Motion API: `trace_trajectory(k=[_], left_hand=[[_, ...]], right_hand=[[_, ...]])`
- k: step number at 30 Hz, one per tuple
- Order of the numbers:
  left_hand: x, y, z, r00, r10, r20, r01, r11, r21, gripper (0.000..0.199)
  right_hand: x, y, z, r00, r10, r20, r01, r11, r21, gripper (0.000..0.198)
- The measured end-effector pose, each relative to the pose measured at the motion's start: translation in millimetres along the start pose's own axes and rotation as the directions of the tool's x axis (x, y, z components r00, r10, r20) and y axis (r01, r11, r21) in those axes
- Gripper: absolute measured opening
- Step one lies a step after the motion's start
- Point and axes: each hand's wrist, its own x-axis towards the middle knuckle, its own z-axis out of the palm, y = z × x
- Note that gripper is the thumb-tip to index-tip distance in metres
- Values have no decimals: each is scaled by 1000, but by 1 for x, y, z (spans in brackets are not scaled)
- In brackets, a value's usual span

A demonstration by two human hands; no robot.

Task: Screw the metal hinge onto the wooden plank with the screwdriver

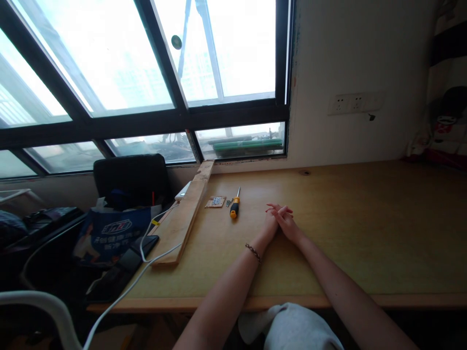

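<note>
My left hand [271, 222] and my right hand [287, 223] rest on the wooden table [365, 233], clasped together with the fingers interlaced. Neither holds any object. A bracelet circles my left wrist. To the left of my hands lies a screwdriver [234, 210] with a yellow and black handle, its shaft pointing away from me. Beside it is a little group of screws [229, 202]. Just left of those, a small piece of brown board [209, 203] carries a silver metal part [218, 200], whose kind I cannot make out.
A long wooden plank [178, 228] lies along the table's left side, with a white cable [146, 265] running over it. Beyond the left edge are a black chair [129, 175] and a blue bag [116, 233]. Window and wall stand behind, with sockets [346, 103] at right.
</note>
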Motion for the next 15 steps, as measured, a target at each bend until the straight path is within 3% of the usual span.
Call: trace_trajectory(k=[15], left_hand=[[0, 2, 1, 1000, -13, -8, 13, 1000, 23, 26]], right_hand=[[0, 3, 0, 1000, 6, -5, -6, 1000, 11, 42]])
